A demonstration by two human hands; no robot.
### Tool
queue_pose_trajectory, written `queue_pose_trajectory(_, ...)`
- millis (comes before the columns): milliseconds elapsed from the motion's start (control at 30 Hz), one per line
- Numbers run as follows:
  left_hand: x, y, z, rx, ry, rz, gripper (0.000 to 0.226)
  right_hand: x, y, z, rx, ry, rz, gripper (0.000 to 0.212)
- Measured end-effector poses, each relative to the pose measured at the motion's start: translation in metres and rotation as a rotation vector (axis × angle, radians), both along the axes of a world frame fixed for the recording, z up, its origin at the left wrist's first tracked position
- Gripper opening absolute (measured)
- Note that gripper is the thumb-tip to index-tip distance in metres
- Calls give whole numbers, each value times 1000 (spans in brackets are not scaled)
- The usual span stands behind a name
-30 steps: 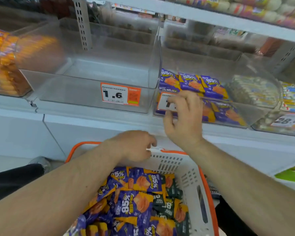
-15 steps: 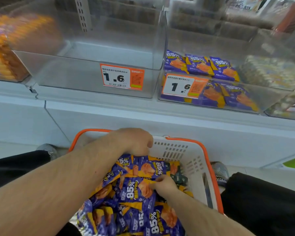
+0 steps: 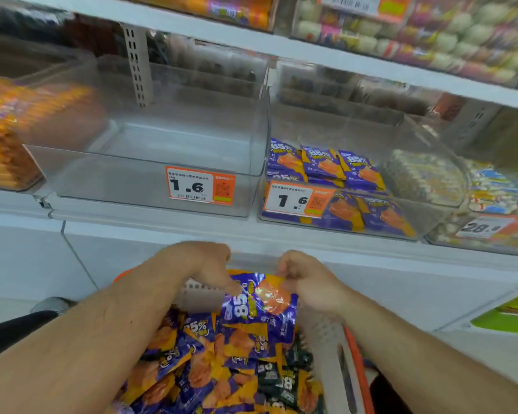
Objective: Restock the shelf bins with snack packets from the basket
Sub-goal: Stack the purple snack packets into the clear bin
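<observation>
Far left on the shelf, a clear bin of orange packets [image 3: 3, 138] is full. Next to it, the empty bin [image 3: 150, 162] carries a price label [image 3: 200, 186] reading 1.6.

Below, the left hand [image 3: 201, 264] hangs over the far rim of the basket [image 3: 353, 348]. Its fingers are curled, and the fingertips press on the left edge of a purple snack packet [image 3: 259, 303] held above the heap. Whether this is a full pinch or only a steadying touch cannot be told. The right hand [image 3: 304, 280] pinches the packet's upper right corner between thumb and fingers. The packet is thus suspended between both hands, just over the loose packets [image 3: 210, 363] in the basket and well below the bins.

To the right, the partly stocked bin [image 3: 335, 186] holds matching purple packets in rows. Further right, a bin of pale sweets [image 3: 425, 177] adjoins it.

Risk assessment: the foil is glossy and the hold is at an edge and a corner only. A fast lift could let the packet slip back into the heap. The empty bin and the stocked bin show identical prices, so misplacement in the wrong bin is possible. A packet dropped in carelessly could also disturb the ordered rows.
</observation>
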State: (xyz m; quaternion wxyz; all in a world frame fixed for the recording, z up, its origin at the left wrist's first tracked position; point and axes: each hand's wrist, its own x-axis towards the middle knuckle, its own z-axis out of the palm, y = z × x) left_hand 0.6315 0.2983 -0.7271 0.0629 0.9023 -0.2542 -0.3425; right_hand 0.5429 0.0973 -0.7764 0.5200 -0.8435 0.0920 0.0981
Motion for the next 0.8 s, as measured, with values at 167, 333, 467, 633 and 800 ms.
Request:
queue_pose_trajectory(167,3,3,30,-703,176,205,32,-4,-13,52,94,-139,7,42)
queue_pose_trajectory(333,-4,-9,55,-1028,109,319,31,-5,-6,83,-255,-285,49,40)
queue_pose_trajectory(467,-11,-18,65,-1209,20,344,29,-8,4,104,-130,-380,-31,40)
queue_pose_trajectory(633,-21,-32,65,-1383,-523,361,18,9,-12,153,114,-447,-439,37)
queue_pose_trajectory(800,-11,-41,24,-739,-1056,23,80,42,-57,189,43,-276,-638,25)
